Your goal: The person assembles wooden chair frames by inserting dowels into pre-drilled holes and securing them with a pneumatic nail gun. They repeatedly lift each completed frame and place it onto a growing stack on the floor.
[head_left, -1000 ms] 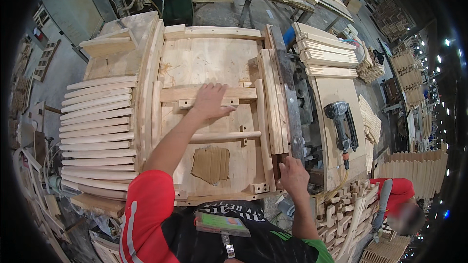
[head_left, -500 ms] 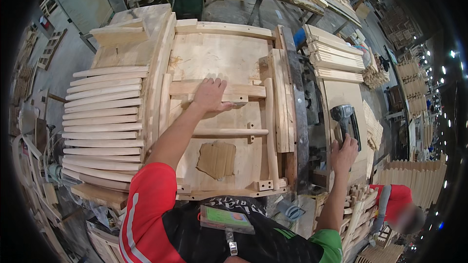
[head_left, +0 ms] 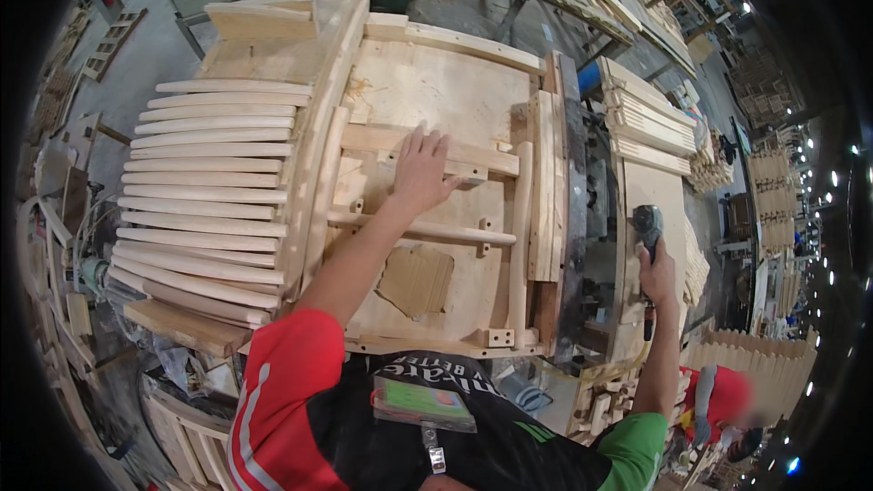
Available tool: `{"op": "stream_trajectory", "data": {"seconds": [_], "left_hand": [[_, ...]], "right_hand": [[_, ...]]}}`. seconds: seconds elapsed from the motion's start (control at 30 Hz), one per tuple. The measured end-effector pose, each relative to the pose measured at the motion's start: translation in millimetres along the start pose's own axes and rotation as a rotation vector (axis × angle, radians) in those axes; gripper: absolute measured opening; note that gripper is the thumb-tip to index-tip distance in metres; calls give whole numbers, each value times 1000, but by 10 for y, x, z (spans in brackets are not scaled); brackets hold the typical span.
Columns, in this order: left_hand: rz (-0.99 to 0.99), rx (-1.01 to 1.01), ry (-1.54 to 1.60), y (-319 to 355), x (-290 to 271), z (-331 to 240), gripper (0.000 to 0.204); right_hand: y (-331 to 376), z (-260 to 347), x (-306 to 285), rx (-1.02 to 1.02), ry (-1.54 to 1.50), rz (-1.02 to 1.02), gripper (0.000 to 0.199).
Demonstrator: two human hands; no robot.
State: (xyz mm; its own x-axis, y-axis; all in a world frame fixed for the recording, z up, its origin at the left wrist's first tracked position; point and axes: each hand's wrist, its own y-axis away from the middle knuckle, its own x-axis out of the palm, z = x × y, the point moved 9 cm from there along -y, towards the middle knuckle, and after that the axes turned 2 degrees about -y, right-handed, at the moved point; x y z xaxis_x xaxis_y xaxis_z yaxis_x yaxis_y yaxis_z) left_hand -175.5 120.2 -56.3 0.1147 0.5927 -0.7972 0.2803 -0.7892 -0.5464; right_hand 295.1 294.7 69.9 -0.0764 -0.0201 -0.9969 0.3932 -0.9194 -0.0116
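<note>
My left hand (head_left: 420,170) lies flat, fingers spread, on a pale wooden crosspiece (head_left: 482,158) of a chair frame set in a plywood jig (head_left: 446,91) on the bench. A thin wooden rail (head_left: 436,230) runs under my forearm. My right hand (head_left: 657,273) is closed around the handle of a grey power tool (head_left: 647,223) standing on a board at the right of the bench. A dark metal clamp bar (head_left: 575,218) lies between the jig and the tool.
Several curved wooden slats (head_left: 214,191) are stacked at the left of the jig. Piles of cut boards (head_left: 647,118) sit at the upper right. Small wood blocks (head_left: 600,405) lie near my right elbow. Another person in red (head_left: 727,395) is at lower right.
My right hand left the jig's right edge, reached right and took hold of the power tool. My left hand stayed pressed on the crosspiece.
</note>
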Motion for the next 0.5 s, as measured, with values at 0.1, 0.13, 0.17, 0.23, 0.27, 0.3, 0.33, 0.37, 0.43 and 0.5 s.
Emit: {"op": "stream_trajectory", "data": {"seconds": [0.1,0.13,0.17,0.23,0.27,0.3,0.33,0.37,0.43,0.5], "left_hand": [[151,-269,371,421,-139,-412,91],[409,-414,625,681,-120,-649,89],[561,-536,872,963,-62,-866,88],[804,-785,1399,1382,-62,-1310,79],[873,-949,1662,1518,-171,-1483,71],[928,-1125,1919,1634,-249,-1627,63],[930,-1171,1935,1748,-231,-1604,58],[927,-1215,1946,1875,-157,-1522,54],[900,-1302,1981,2048,-18,-1433,47],[854,-1384,2031,2156,92,-1396,42]], "right_hand": [[386,812,24,-167,-41,109,64],[526,1214,31,-281,1,139,66],[654,1655,36,-316,21,281,73],[1006,2127,275,-408,114,450,80],[1170,2291,448,-437,149,587,79],[1277,2476,544,-447,172,700,79],[1358,2590,658,-492,152,723,81],[1388,2641,777,-488,143,781,80],[1380,2699,992,-486,125,900,79],[1323,2685,1108,-490,106,926,74]]}}
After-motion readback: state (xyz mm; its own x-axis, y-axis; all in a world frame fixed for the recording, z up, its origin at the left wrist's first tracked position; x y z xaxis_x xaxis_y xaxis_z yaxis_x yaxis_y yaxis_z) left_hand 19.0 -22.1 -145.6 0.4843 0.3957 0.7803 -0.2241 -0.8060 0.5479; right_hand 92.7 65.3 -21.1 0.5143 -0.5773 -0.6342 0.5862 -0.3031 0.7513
